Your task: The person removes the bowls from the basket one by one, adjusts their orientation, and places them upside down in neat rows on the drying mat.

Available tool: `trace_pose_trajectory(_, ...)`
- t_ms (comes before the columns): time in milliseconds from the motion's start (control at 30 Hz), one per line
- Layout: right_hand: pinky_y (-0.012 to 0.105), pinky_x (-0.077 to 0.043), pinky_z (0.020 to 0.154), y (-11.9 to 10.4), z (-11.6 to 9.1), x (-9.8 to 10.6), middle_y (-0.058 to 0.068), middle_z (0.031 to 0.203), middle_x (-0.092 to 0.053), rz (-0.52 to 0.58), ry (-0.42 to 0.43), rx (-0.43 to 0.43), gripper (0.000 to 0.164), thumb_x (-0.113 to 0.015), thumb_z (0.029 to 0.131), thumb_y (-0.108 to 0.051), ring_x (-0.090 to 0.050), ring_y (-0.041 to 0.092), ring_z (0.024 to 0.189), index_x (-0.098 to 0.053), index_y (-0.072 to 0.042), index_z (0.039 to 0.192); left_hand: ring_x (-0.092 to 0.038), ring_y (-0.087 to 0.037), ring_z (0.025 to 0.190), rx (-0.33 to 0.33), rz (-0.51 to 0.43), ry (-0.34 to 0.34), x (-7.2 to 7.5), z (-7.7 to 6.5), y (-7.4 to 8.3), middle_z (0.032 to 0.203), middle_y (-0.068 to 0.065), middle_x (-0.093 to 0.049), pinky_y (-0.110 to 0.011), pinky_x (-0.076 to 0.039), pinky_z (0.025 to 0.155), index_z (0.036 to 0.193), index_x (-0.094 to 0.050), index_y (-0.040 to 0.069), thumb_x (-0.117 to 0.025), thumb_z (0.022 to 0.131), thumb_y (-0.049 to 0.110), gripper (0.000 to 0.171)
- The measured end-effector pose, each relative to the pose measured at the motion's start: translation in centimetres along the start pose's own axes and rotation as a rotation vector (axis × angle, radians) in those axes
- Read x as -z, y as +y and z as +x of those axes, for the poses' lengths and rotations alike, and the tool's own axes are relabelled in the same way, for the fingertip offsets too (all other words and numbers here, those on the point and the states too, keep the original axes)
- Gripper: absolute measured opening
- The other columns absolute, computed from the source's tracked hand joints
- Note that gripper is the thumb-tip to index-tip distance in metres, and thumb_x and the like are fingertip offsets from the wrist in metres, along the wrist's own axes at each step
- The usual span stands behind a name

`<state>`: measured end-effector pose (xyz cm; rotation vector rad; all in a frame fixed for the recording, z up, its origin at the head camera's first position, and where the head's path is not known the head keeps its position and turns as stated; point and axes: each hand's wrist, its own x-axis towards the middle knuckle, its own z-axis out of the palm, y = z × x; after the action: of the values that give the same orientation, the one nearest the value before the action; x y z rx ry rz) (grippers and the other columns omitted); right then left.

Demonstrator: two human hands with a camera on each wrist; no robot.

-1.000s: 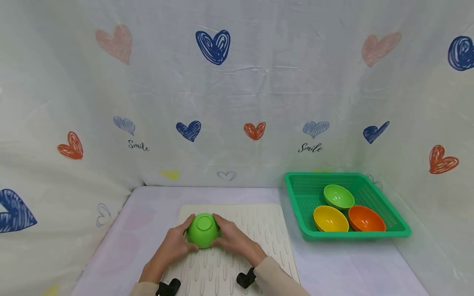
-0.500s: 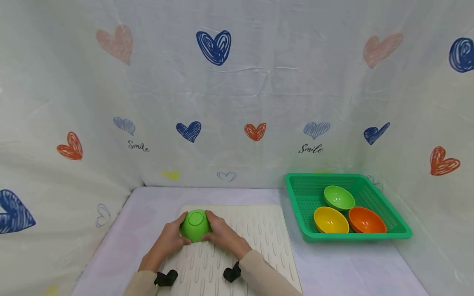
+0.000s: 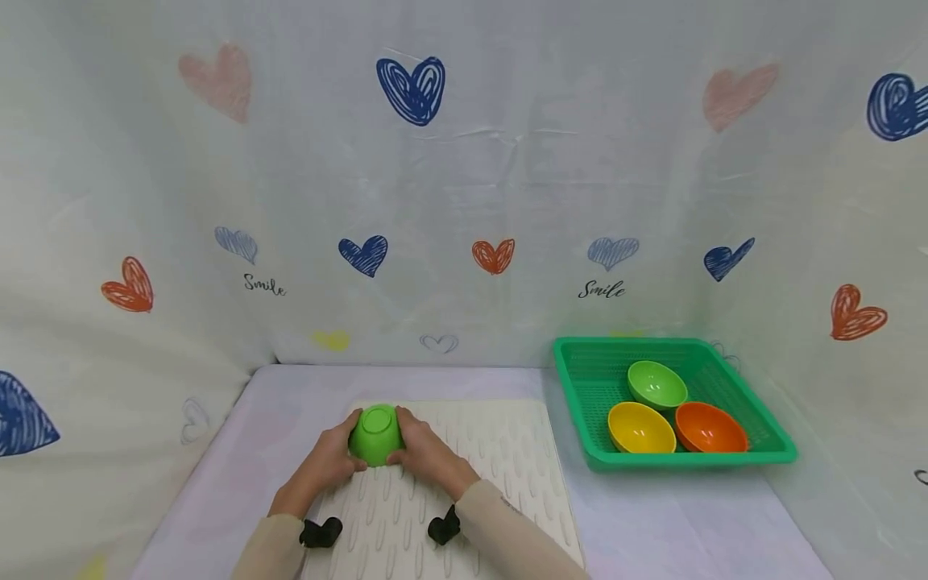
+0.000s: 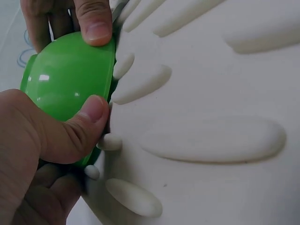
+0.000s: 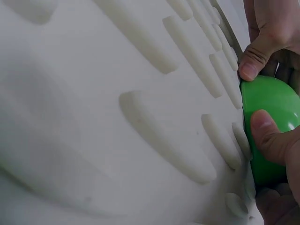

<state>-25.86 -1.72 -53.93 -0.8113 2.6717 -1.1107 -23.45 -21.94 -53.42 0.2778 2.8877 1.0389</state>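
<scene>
Near the mat's far left corner: a green bowl (image 3: 378, 435), upside down with its round foot facing up, held between two hands.
Left hand (image 3: 329, 459): gripping the bowl's left side, fingers bent round the far side, thumb on the near side close to the rim.
Right hand (image 3: 431, 455): gripping the opposite side in much the same way, forefinger along the upper side, thumb low on the near wall.
Bowl between the fingers: it sits in the space between both hands; the wrist views show both thumb tips pressed on the wall beside the rim, with the other fingers partly hidden behind and beneath it.
Rim and mat: the rim faces down, right at the raised ridges of the white mat (image 3: 493, 459); full contact all round cannot be told.
Sleeves and wrists: beige sleeves (image 3: 515, 532), with a black heart-shaped piece (image 3: 321, 532) at each wrist.
Basket to the right: a green plastic basket (image 3: 696, 460), well apart from the hands, holding a lighter green bowl (image 3: 657, 384) at the back, a yellow bowl (image 3: 641, 427) and an orange bowl (image 3: 711, 427) in front, all mouth up.
Backdrop: a pale curtain (image 3: 464, 185) printed with hearts and "Smile".
</scene>
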Motion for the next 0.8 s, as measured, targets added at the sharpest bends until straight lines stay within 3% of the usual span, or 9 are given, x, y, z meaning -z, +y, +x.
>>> trace_pose_trajectory(100, 0.029, -0.049, 0.108, -0.3, 0.0, -0.3, 0.012, 0.148, -0.055, -0.027, -0.009, -0.020, 0.085, -0.081, 0.089, -0.020, -0.056, 0.016, 0.133, -0.033, -0.001, 0.156, -0.045, -0.050, 0.140, 0.006, -0.028, 0.013, 0.1, -0.5, -0.2, 0.153, -0.036, -0.042, -0.059, -0.043, 0.111, 0.157, -0.026, -0.011, -0.085, 0.076, -0.005, 0.101)
trace_pose_trajectory(200, 0.030, -0.049, 0.109, -0.3, -0.1, -0.3, 0.015, 0.153, -0.051, -0.045, -0.003, -0.023, 0.089, -0.081, 0.089, -0.021, -0.055, 0.019, 0.136, -0.030, 0.002, 0.158, -0.045, -0.050, 0.140, -0.016, -0.060, 0.076, 0.4, -1.0, -0.5, 0.155, -0.032, -0.042, -0.060, -0.042, 0.112, 0.159, -0.029, -0.005, -0.080, 0.082, -0.002, 0.092)
trace_pose_trajectory(333, 0.035, -0.045, 0.114, -0.3, -0.3, -0.3, 0.019, 0.159, -0.043, -0.039, 0.002, -0.030, 0.092, -0.080, 0.089, -0.020, -0.049, 0.026, 0.143, -0.026, 0.005, 0.159, -0.060, -0.048, 0.127, 0.008, -0.069, 0.285, 0.8, -1.4, -1.0, 0.142, -0.028, -0.059, -0.059, -0.050, 0.103, 0.151, -0.045, -0.004, -0.067, 0.094, 0.002, 0.062)
trace_pose_trajectory(433, 0.038, -0.042, 0.117, -0.3, -0.5, -0.1, 0.021, 0.162, -0.038, -0.024, -0.005, -0.039, 0.093, -0.080, 0.090, -0.019, -0.045, 0.029, 0.147, -0.023, 0.006, 0.159, -0.071, -0.044, 0.107, 0.085, -0.069, 0.438, 1.2, -1.5, -1.4, 0.124, -0.028, -0.069, -0.055, -0.058, 0.088, 0.140, -0.056, -0.007, -0.061, 0.099, 0.005, 0.044)
trace_pose_trajectory(500, 0.038, -0.042, 0.117, -0.4, -0.6, 0.1, 0.021, 0.162, -0.038, -0.021, -0.007, -0.043, 0.093, -0.080, 0.090, -0.018, -0.045, 0.029, 0.146, -0.023, 0.006, 0.160, -0.074, -0.041, 0.094, 0.137, -0.084, 0.491, 1.4, -1.4, -1.5, 0.115, -0.028, -0.072, -0.049, -0.061, 0.077, 0.133, -0.062, -0.008, -0.061, 0.098, 0.007, 0.038)
trace_pose_trajectory(667, 0.038, -0.043, 0.116, -0.6, -0.6, 0.3, 0.019, 0.161, -0.041, -0.015, -0.008, -0.053, 0.093, -0.081, 0.089, -0.018, -0.047, 0.028, 0.145, -0.024, 0.005, 0.160, -0.072, -0.021, 0.067, 0.241, -0.176, 0.427, 1.6, -1.2, -1.8, 0.104, -0.027, -0.074, -0.029, -0.055, 0.059, 0.125, -0.067, -0.008, -0.064, 0.097, 0.012, 0.035)
trace_pose_trajectory(800, 0.039, -0.042, 0.117, -0.7, -0.6, 0.3, 0.020, 0.162, -0.038, 0.001, -0.027, -0.048, 0.093, -0.081, 0.089, -0.018, -0.046, 0.029, 0.146, -0.025, 0.006, 0.159, -0.065, -0.011, 0.059, 0.273, -0.177, 0.343, 1.5, -1.1, -1.7, 0.091, -0.020, -0.077, -0.027, -0.053, 0.055, 0.117, -0.071, -0.010, -0.069, 0.095, 0.013, 0.032)
